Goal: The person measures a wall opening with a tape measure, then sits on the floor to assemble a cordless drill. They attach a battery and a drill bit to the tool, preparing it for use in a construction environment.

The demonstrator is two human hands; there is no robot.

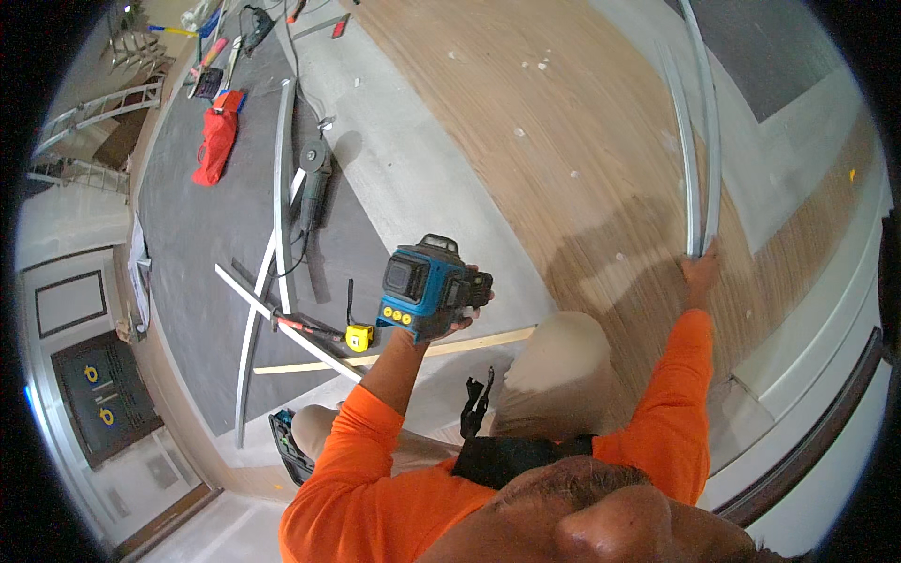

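Person's head [610, 511] nearest, lower edge; orange sleeves [366, 427] just beyond. Left hand [460, 326] holds blue-black laser level [419, 286], fingers curled at its right side and lower edge, palm mostly hidden. Right hand [700, 274] closed around near ends of metal strips [690, 188], which extend away beyond the fingers.

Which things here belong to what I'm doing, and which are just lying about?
In use, judging by your grip:
laser level, left hand
metal strips, right hand

Apparently just lying about:
tape measure
grinder
red bag
wooden strip
floor strips
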